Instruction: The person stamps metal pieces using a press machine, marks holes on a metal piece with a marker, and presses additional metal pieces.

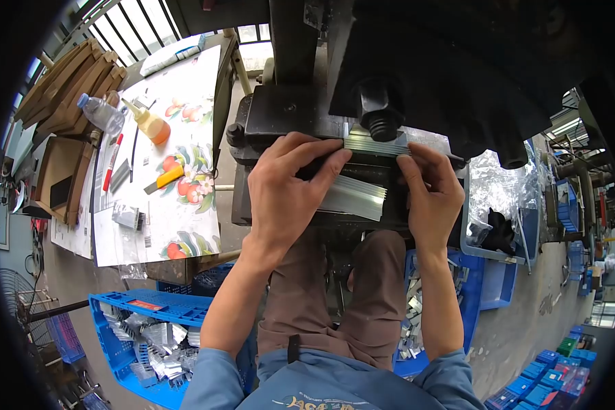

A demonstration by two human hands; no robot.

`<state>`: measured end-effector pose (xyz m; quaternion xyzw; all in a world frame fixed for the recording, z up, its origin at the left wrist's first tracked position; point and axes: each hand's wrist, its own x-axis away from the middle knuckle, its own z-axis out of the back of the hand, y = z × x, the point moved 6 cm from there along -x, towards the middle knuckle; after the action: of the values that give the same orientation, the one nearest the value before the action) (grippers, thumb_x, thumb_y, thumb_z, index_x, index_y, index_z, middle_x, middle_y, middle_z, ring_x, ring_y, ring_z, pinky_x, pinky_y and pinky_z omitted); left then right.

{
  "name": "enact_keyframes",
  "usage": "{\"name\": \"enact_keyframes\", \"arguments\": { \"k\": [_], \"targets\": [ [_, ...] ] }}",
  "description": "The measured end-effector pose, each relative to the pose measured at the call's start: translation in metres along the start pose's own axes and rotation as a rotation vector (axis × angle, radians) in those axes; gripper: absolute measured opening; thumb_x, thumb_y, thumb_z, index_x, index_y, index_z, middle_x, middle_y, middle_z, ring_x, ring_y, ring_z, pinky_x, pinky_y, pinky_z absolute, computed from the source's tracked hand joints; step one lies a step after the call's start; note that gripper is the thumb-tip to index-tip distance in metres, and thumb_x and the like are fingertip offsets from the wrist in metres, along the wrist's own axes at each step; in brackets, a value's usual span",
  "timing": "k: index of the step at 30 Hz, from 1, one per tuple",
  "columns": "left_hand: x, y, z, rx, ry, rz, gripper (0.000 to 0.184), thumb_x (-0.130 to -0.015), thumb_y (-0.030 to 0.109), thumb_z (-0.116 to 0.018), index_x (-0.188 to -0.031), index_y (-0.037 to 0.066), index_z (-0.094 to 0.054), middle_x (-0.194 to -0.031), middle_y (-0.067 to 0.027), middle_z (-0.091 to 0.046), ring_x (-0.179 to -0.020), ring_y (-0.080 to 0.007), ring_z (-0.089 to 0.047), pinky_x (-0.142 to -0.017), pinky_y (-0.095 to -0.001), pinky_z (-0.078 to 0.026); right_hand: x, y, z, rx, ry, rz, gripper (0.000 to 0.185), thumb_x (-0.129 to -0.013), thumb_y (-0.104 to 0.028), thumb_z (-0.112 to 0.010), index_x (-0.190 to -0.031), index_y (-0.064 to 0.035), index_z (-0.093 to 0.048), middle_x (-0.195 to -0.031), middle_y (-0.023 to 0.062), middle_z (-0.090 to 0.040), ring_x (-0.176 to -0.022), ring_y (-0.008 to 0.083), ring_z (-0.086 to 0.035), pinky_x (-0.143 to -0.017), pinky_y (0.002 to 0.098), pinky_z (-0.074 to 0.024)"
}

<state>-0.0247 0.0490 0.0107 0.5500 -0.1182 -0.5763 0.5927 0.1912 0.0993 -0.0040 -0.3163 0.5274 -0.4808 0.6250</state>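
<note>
A ribbed aluminium piece (374,145) lies across the bed of a dark press, under its large bolt (378,109). Its left end is pinched between the thumb and fingers of my left hand (287,179). At the opposite end, my right hand (432,195) grips it with thumb and fingertips. Nearer to me, more ribbed aluminium (354,197) rests at a slant on the machine, between my hands; whether it is one piece or several stacked, I cannot tell. Part of the upper piece is hidden by the bolt.
Left, a table (205,89) bears a yellow-capped bottle (150,126), plastic bottle (102,115), red marker (113,162) and yellow cutter (165,179). Blue crates (150,307) of metal parts flank my legs. A plastic-lined bin (495,184) stands right. The press head (451,61) overhangs my hands.
</note>
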Motion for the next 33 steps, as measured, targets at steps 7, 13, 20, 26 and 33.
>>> {"name": "enact_keyframes", "arguments": {
  "k": [7, 13, 20, 26, 33],
  "targets": [
    [0.000, -0.001, 0.000, 0.005, -0.014, -0.021, 0.020, -0.086, 0.013, -0.084, -0.103, 0.004, -0.081, -0.098, -0.0105, -0.076, -0.085, -0.0186, -0.072, -0.076, -0.0291, -0.055, -0.002, 0.000, 0.000, -0.063, -0.047, -0.056, 0.027, -0.092, -0.009, -0.081, -0.117, -0.0038, -0.072, -0.092, 0.0007, -0.073, -0.074, 0.0020, -0.062, -0.060, 0.0166, -0.0443],
    [0.000, 0.002, 0.000, 0.025, -0.011, 0.009, 0.019, -0.086, 0.017, -0.084, -0.100, 0.005, -0.081, -0.093, -0.0083, -0.074, -0.087, -0.0250, -0.072, -0.077, -0.0341, -0.055, -0.005, 0.001, -0.004, -0.084, -0.090, -0.063, 0.029, -0.090, -0.003, -0.080, -0.118, -0.0032, -0.072, -0.091, 0.0008, -0.070, -0.072, 0.0047, -0.063, -0.065, 0.0184, -0.0465],
    [0.000, 0.000, 0.007, 0.085, -0.094, -0.032, 0.021, -0.088, 0.016, -0.083, -0.104, 0.004, -0.081, -0.098, -0.0078, -0.075, -0.085, -0.0156, -0.072, -0.075, -0.0278, -0.055, -0.006, 0.000, -0.004, -0.130, -0.103, -0.085, 0.025, -0.092, -0.002, -0.077, -0.116, 0.0000, -0.071, -0.089, 0.0030, -0.071, -0.068, 0.0056, -0.065, -0.058, 0.0181, -0.0434],
    [0.000, 0.003, 0.005, 0.089, -0.075, 0.015, 0.018, -0.087, 0.014, -0.082, -0.100, 0.002, -0.079, -0.094, -0.0103, -0.074, -0.087, -0.0240, -0.072, -0.080, -0.0327, -0.055, -0.004, -0.002, -0.001, -0.169, -0.093, -0.093, 0.024, -0.093, -0.004, -0.078, -0.115, -0.0010, -0.071, -0.085, 0.0018, -0.071, -0.066, 0.0053, -0.066, -0.053, 0.0195, -0.0408],
    [0.001, 0.004, 0.008, 0.107, -0.102, -0.019, 0.021, -0.086, 0.016, -0.084, -0.101, 0.001, -0.079, -0.094, -0.0102, -0.074, -0.088, -0.0229, -0.072, -0.080, -0.0323, -0.055, 0.020, -0.005, 0.012, -0.116, -0.088, -0.059, 0.025, -0.088, 0.005, -0.077, -0.112, -0.0007, -0.070, -0.083, 0.0030, -0.070, -0.065, 0.0067, -0.066, -0.056, 0.0184, -0.0434]
  ]
}}
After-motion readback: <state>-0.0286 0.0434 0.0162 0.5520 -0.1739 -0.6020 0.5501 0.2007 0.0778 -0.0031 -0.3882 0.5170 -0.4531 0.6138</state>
